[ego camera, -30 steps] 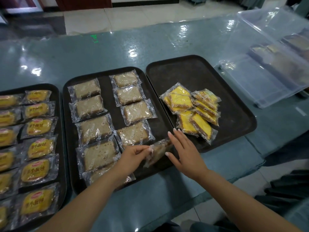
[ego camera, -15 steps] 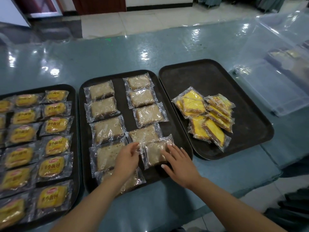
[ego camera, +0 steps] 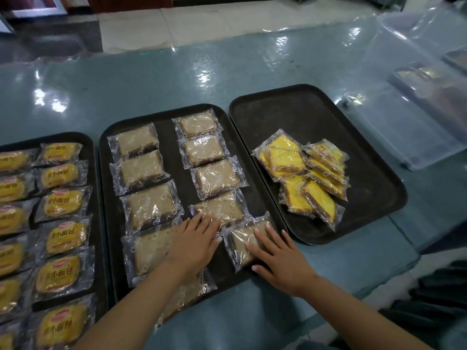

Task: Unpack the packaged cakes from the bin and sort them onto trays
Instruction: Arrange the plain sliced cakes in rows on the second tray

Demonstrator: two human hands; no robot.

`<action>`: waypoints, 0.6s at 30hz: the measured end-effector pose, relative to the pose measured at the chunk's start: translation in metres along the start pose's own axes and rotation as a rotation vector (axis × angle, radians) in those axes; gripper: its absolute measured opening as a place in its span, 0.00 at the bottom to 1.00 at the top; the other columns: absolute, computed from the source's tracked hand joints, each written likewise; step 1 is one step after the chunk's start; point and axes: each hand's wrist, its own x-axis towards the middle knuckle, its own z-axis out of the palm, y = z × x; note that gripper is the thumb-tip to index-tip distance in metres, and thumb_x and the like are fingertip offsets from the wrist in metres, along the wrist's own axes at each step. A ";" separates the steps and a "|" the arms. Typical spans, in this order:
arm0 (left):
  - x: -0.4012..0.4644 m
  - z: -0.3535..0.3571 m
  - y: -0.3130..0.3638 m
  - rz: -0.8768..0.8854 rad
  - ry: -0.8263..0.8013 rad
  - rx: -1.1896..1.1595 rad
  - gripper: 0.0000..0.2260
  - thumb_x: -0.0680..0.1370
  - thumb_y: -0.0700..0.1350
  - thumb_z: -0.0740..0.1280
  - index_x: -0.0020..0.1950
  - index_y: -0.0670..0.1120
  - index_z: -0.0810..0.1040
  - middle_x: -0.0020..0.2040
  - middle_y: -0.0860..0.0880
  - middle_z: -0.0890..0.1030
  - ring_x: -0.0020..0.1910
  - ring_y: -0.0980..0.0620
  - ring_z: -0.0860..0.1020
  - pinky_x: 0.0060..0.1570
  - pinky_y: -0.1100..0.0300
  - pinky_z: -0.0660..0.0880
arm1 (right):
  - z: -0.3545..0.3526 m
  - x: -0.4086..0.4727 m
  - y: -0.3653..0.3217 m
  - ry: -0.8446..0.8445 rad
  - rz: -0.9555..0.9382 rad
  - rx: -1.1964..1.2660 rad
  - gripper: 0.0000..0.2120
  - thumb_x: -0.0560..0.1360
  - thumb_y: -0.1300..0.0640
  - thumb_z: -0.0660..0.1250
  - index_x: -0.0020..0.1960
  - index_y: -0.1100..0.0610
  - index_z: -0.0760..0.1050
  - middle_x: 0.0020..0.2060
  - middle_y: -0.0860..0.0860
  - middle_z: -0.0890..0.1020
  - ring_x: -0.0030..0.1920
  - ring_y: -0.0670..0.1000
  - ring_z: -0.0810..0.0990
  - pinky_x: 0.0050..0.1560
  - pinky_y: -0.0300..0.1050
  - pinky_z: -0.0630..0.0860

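Observation:
The middle black tray (ego camera: 166, 114) holds two columns of brown cakes in clear wrappers. The nearest cake of the right column (ego camera: 242, 242) lies flat at the tray's front right corner. My right hand (ego camera: 280, 258) rests flat on it, fingers spread. My left hand (ego camera: 194, 245) lies flat beside it, fingertips touching the brown cake above (ego camera: 222, 207), and it covers part of the left column. The right tray (ego camera: 353, 137) bears a loose pile of yellow cakes (ego camera: 305, 173). The clear bin (ego camera: 417, 97) stands at the far right, with some cakes dimly seen inside.
A left tray (ego camera: 88, 147) is filled with rows of yellow small breads in printed wrappers (ego camera: 63, 203). All trays sit on a glossy teal counter (ego camera: 177, 77) whose front edge runs just below my wrists. A tiled floor lies beyond.
The brown cake held on edge between my hands a second ago now lies flat on the middle tray. Both hands have flattened onto the cakes.

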 end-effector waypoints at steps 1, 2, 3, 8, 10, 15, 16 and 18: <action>0.006 0.001 0.003 0.012 0.005 -0.004 0.38 0.67 0.65 0.20 0.75 0.54 0.36 0.78 0.54 0.45 0.77 0.51 0.42 0.72 0.53 0.40 | 0.000 0.000 -0.002 -0.003 0.010 0.001 0.26 0.80 0.36 0.41 0.72 0.43 0.64 0.73 0.51 0.67 0.73 0.58 0.62 0.66 0.58 0.55; 0.011 0.003 0.005 0.024 0.006 0.002 0.39 0.68 0.65 0.21 0.76 0.54 0.39 0.78 0.54 0.47 0.77 0.51 0.43 0.73 0.53 0.42 | 0.000 0.000 -0.004 0.002 0.019 0.011 0.26 0.80 0.36 0.41 0.72 0.43 0.64 0.73 0.51 0.66 0.74 0.58 0.61 0.67 0.58 0.55; 0.014 0.005 0.006 0.035 0.002 0.017 0.39 0.68 0.66 0.22 0.77 0.54 0.41 0.78 0.53 0.48 0.77 0.50 0.44 0.73 0.52 0.44 | 0.001 0.001 -0.005 0.011 0.025 0.024 0.26 0.80 0.36 0.42 0.73 0.43 0.64 0.73 0.52 0.66 0.74 0.58 0.60 0.67 0.58 0.55; 0.024 0.006 0.004 0.067 -0.008 0.062 0.36 0.70 0.63 0.27 0.78 0.54 0.41 0.78 0.53 0.45 0.77 0.49 0.43 0.73 0.50 0.40 | -0.001 0.003 -0.007 0.017 0.026 0.042 0.25 0.79 0.37 0.49 0.73 0.44 0.64 0.73 0.52 0.67 0.73 0.60 0.63 0.69 0.63 0.63; 0.025 0.009 0.001 0.088 -0.002 0.090 0.34 0.71 0.62 0.27 0.77 0.54 0.39 0.78 0.52 0.44 0.77 0.49 0.43 0.72 0.50 0.38 | -0.003 0.004 -0.007 0.032 0.004 0.046 0.25 0.79 0.38 0.50 0.73 0.44 0.63 0.73 0.53 0.66 0.73 0.60 0.62 0.71 0.62 0.58; 0.017 0.022 -0.005 0.101 0.047 0.113 0.27 0.79 0.59 0.43 0.77 0.51 0.52 0.76 0.47 0.59 0.75 0.47 0.54 0.70 0.44 0.48 | -0.010 0.013 -0.012 0.065 0.010 0.071 0.27 0.79 0.38 0.51 0.76 0.44 0.58 0.75 0.55 0.61 0.75 0.61 0.57 0.69 0.60 0.53; 0.016 0.024 -0.007 0.108 0.050 0.107 0.27 0.79 0.58 0.47 0.76 0.50 0.57 0.74 0.46 0.64 0.74 0.46 0.58 0.68 0.43 0.53 | -0.009 0.016 -0.014 0.065 0.019 0.070 0.27 0.79 0.38 0.51 0.76 0.44 0.57 0.75 0.56 0.61 0.75 0.62 0.57 0.69 0.60 0.53; 0.013 0.025 -0.009 0.111 0.045 0.103 0.26 0.79 0.58 0.49 0.75 0.50 0.61 0.73 0.46 0.66 0.73 0.45 0.62 0.66 0.41 0.55 | -0.007 0.022 -0.018 0.034 0.046 0.066 0.28 0.79 0.37 0.49 0.76 0.45 0.58 0.74 0.57 0.63 0.73 0.63 0.60 0.70 0.63 0.57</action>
